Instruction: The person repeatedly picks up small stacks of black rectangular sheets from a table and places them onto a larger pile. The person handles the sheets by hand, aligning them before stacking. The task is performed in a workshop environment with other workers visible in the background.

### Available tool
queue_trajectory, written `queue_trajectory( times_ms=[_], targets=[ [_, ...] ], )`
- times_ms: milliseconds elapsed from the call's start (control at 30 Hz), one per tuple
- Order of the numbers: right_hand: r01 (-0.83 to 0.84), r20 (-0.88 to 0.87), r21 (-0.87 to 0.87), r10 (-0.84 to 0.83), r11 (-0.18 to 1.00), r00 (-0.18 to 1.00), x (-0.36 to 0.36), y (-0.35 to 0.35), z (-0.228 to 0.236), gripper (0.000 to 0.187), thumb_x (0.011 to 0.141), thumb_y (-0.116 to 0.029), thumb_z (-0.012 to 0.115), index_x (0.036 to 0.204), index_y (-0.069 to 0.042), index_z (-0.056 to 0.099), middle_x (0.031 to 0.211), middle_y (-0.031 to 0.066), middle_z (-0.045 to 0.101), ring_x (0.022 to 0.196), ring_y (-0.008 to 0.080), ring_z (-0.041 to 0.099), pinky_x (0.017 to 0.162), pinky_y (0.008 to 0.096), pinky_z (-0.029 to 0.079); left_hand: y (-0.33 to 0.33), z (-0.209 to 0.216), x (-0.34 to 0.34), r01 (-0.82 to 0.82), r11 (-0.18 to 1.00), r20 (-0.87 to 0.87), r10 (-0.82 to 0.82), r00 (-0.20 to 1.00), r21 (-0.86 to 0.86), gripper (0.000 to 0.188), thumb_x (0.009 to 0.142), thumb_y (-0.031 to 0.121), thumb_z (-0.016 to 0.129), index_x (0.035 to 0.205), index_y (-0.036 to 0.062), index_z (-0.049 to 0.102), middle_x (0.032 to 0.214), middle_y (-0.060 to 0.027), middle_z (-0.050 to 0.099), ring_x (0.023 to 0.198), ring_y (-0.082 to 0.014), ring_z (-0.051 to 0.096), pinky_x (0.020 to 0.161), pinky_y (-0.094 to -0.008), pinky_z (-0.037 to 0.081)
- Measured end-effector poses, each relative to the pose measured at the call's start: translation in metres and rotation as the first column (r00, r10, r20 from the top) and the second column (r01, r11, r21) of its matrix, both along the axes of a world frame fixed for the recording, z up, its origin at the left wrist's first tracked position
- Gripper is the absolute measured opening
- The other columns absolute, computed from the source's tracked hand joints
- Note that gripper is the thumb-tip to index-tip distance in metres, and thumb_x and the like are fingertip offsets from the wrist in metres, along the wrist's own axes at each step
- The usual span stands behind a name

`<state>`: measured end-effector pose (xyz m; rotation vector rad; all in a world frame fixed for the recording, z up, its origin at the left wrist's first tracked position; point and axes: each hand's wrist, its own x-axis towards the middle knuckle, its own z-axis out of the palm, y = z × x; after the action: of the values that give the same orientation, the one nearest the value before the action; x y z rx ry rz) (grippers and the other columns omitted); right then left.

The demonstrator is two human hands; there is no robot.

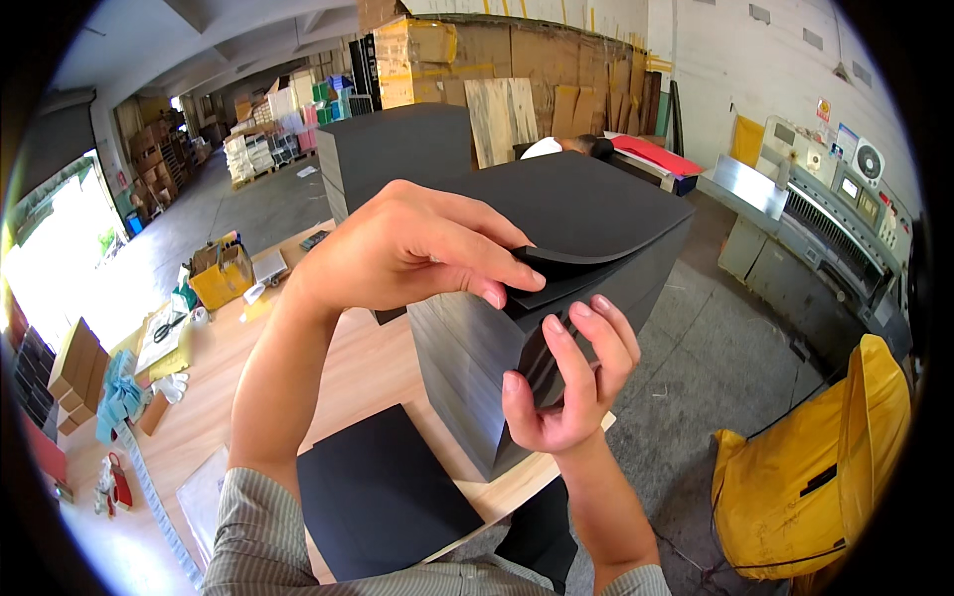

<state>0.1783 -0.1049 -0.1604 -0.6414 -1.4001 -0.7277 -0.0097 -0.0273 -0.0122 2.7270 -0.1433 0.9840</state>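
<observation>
A tall stack of black sheets, paper or thin card, stands on the wooden table in front of me. At its near corner several top sheets curl upward, leaving a gap above the rest. My left hand reaches over that corner, thumb and fingers closed on the sheet edges; exactly how many sheets it grips is hidden. Against the stack's right side, just below the corner, is my right hand, palm up, its fingers apart and holding nothing. A flat black sheet or thin pile lies on the table nearest me.
Behind stands another tall black stack. Scissors, white gloves and a yellow box occupy the table's left side. To the right are a large grey cutting machine and a yellow fabric bag or cover. A person is partly visible behind the stack.
</observation>
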Motion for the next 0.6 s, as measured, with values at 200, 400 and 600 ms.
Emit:
queue_trajectory(
  times_ms=[200, 400, 600],
  targets=[
    [-0.007, 0.014, -0.017, 0.007, 1.000, 1.000, 0.001, 0.001, 0.013, 0.043, 0.085, -0.029, 0.071, 0.123, -0.007, 0.067, 0.122, 0.0070, 0.065, 0.118, 0.0295, 0.056, 0.098, 0.0405, 0.034, 0.002, -0.003, -0.001, -0.011, 1.000, 0.015, 0.011, 1.000, -0.017, 0.020, 0.086, -0.003, 0.075, 0.104, 0.0023, 0.081, 0.110, -0.0217, 0.075, 0.076, -0.0191, 0.076, 0.066, -0.0269, 0.061],
    [0.043, 0.036, -0.029, -0.042, 0.999, 0.998, 0.002, -0.001, 0.016, 0.046, 0.085, -0.028, 0.070, 0.126, -0.009, 0.069, 0.120, 0.0060, 0.065, 0.114, 0.0276, 0.056, 0.098, 0.0407, 0.034, 0.000, -0.001, 0.000, -0.029, 0.999, 0.004, 0.029, 1.000, 0.015, 0.019, 0.088, -0.001, 0.074, 0.105, 0.0027, 0.081, 0.109, -0.0214, 0.075, 0.075, -0.0179, 0.075, 0.066, -0.0261, 0.060],
    [0.061, 0.042, -0.047, -0.059, 0.997, 0.997, 0.001, -0.003, 0.017, 0.048, 0.083, -0.028, 0.069, 0.126, -0.008, 0.071, 0.119, 0.0060, 0.065, 0.112, 0.0268, 0.056, 0.096, 0.0406, 0.034, 0.001, -0.001, -0.001, -0.028, 0.999, -0.005, 0.028, 1.000, 0.041, 0.018, 0.089, 0.001, 0.074, 0.105, 0.0025, 0.081, 0.109, -0.0219, 0.075, 0.074, -0.0171, 0.075, 0.065, -0.0255, 0.060]
  ],
)
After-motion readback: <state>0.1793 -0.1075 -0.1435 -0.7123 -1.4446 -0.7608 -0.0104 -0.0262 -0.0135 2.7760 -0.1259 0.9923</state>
